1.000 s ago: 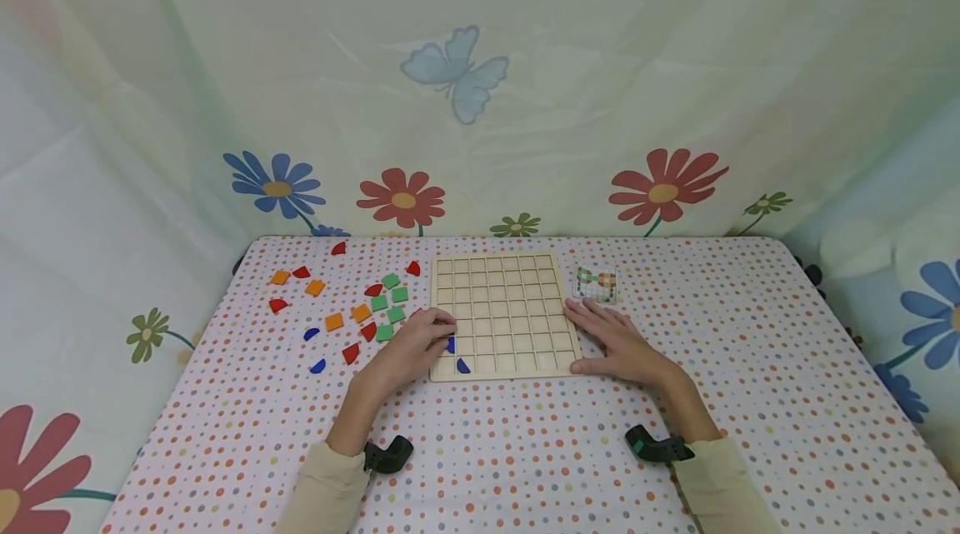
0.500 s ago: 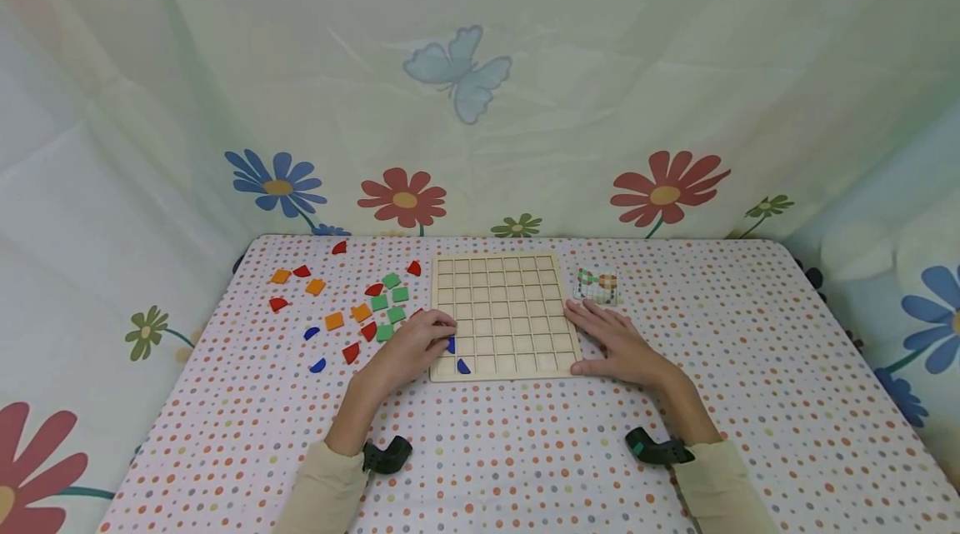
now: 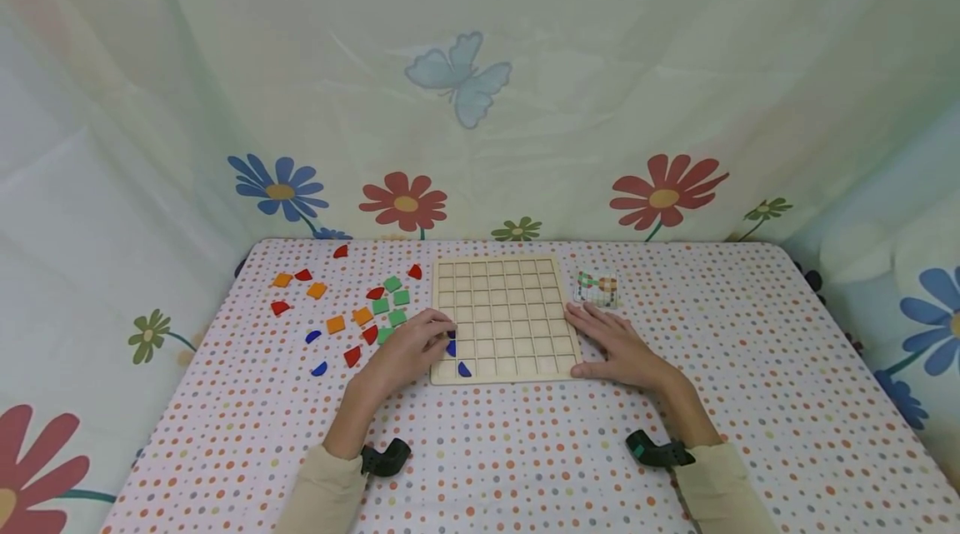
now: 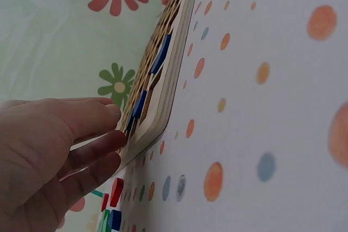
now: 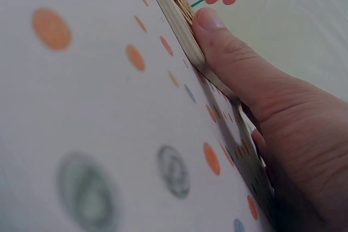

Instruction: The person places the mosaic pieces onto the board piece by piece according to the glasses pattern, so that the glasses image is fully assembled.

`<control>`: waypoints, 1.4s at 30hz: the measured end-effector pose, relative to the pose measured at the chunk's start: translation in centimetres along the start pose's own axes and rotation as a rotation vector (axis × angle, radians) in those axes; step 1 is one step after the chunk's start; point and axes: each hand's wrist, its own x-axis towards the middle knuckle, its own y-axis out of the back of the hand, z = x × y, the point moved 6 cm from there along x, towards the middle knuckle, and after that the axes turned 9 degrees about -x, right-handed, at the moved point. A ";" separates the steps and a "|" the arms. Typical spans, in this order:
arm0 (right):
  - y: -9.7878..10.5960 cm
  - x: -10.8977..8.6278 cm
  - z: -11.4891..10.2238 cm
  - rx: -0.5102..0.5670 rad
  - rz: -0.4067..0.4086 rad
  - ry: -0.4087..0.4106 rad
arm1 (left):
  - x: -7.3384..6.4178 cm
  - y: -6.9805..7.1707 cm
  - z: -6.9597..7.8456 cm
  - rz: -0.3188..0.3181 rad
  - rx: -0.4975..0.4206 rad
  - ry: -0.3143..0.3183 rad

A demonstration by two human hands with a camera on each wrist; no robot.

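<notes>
The pale wooden grid board lies flat on the spotted cloth between the two hands. My left hand is at its left edge, thumb and fingertips pinching a blue half-circle piece, mostly hidden by the fingers in the head view. Two more blue half-circle pieces sit in board cells: one just below the fingertips, another in the bottom row. My right hand rests along the board's right edge, fingers extended, its thumb over the rim near the lower corner.
Left of the board lie loose pieces: green squares, orange squares, red quarter-circles and two blue half-circles. A small printed pattern card lies beyond the right fingers. A flowered curtain rises behind the table's far edge.
</notes>
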 end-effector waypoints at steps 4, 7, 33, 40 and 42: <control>-0.2 -0.1 0.1 0.003 -0.003 -0.005 | -0.5 1.2 -0.1 0.031 -0.002 0.041; -0.3 -0.2 0.1 0.007 -0.007 -0.012 | -1.2 2.6 -0.7 0.066 0.032 0.090; -0.1 0.0 -0.1 -0.008 0.000 -0.009 | -5.4 8.7 -6.4 0.019 0.161 0.396; -0.1 0.0 0.0 -0.011 -0.008 -0.017 | -5.5 8.8 -6.5 0.010 0.177 0.391; -0.1 0.0 0.0 -0.009 -0.008 -0.018 | -5.6 8.9 -6.4 0.009 0.177 0.391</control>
